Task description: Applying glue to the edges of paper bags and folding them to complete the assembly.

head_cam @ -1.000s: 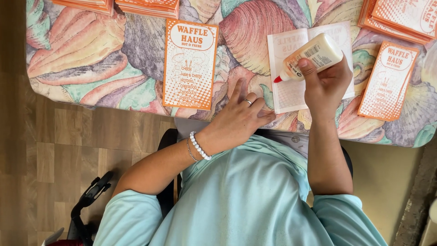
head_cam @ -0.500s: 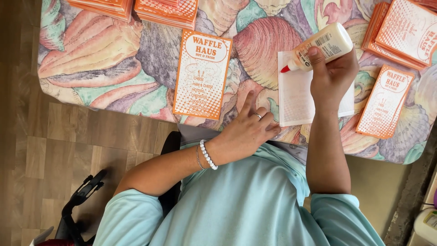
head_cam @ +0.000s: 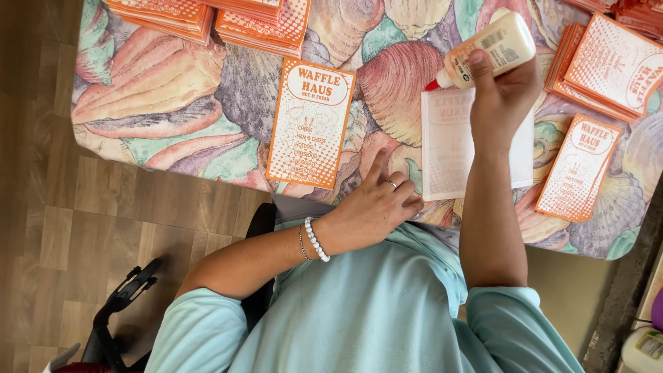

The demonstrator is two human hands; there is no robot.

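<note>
My right hand (head_cam: 503, 91) grips a cream glue bottle (head_cam: 492, 47) with a red tip, tilted so the tip points left and down over the upper left corner of a white sheet (head_cam: 449, 145) lying face down on the table. My left hand (head_cam: 373, 204) rests flat on the table edge, fingers spread, touching the sheet's lower left corner; it wears a ring and a white bead bracelet. An orange printed card (head_cam: 311, 124) lies left of that hand. Another orange card (head_cam: 579, 168) lies right of my right forearm.
A shell-patterned tablecloth (head_cam: 173, 103) covers the table. Stacks of orange cards sit at the back left (head_cam: 262, 17) and back right (head_cam: 615, 59). Wooden floor (head_cam: 55, 242) lies to the left, with a black chair part (head_cam: 124, 297) at lower left.
The view has shifted left relative to the table. My right hand has tipped the glue bottle's red tip lower toward the white sheet. My left hand stays on the table edge.
</note>
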